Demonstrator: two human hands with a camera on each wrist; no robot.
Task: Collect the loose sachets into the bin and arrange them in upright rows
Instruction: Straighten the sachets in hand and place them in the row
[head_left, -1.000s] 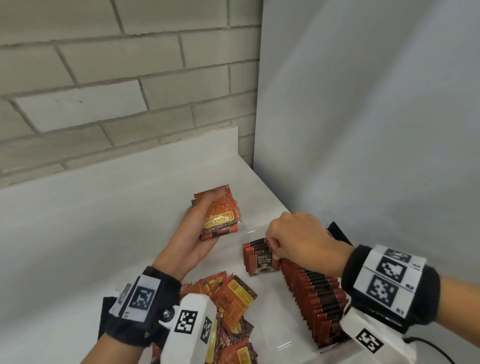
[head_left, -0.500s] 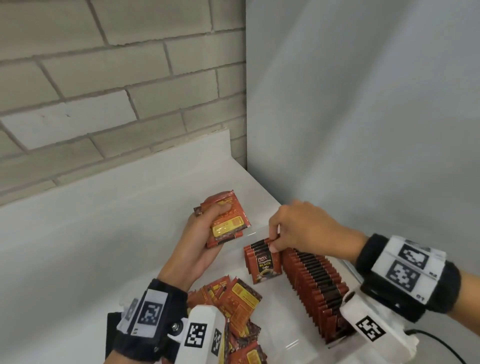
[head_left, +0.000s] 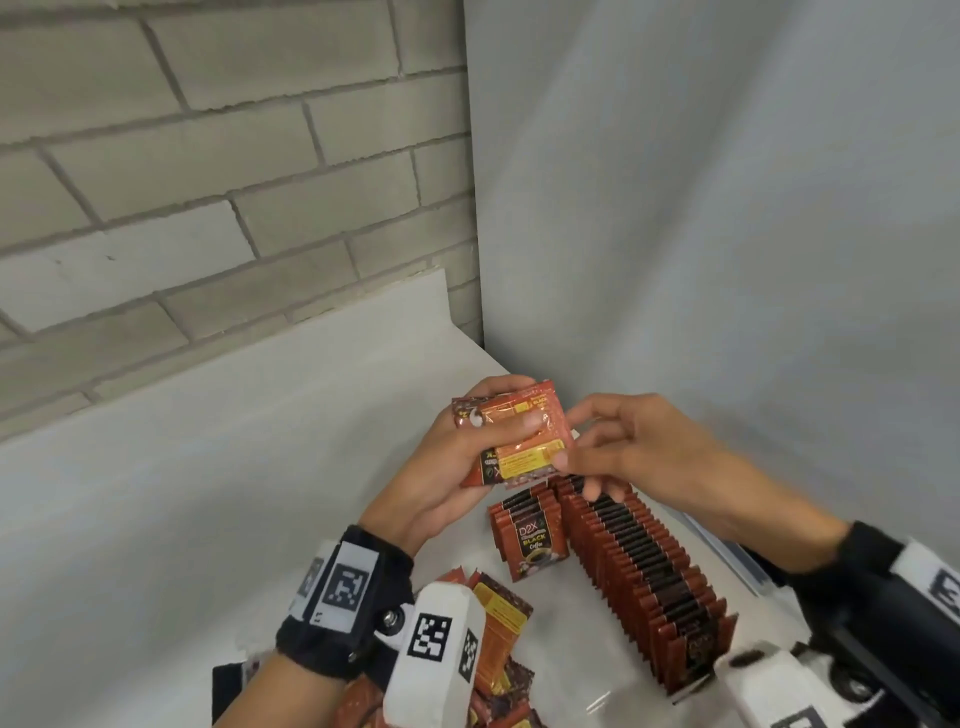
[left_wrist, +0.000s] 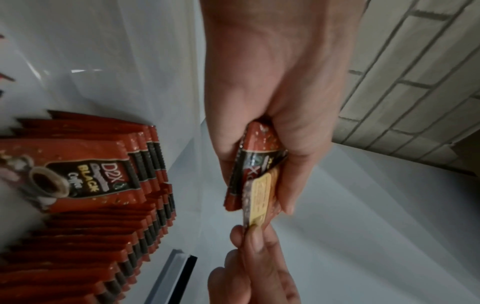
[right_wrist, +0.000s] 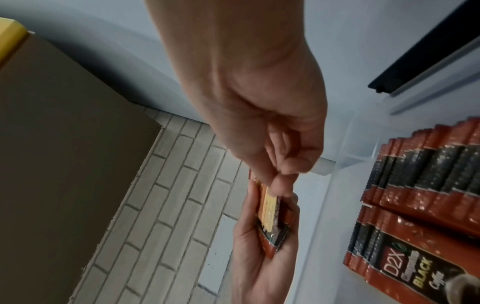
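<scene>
Peeking past the wrist camera, loose sachets (head_left: 498, 623) lie half hidden at bottom centre. Left hand (head_left: 447, 467) grips a small stack (head_left: 514, 436); right hand (head_left: 639, 447) pinches its top sachet, above upright rows (head_left: 639, 566).

Short sachet row (head_left: 527, 532) left of long row (head_left: 647, 582), loose sachets (head_left: 498, 639) nearer, held stack (head_left: 511, 436) above.

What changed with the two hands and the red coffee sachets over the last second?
The right hand left the short upright row of red sachets in the clear bin, rose, and now pinches the top sachet of the small red stack held by the left hand. The left hand's grip and both rows stayed.
</scene>
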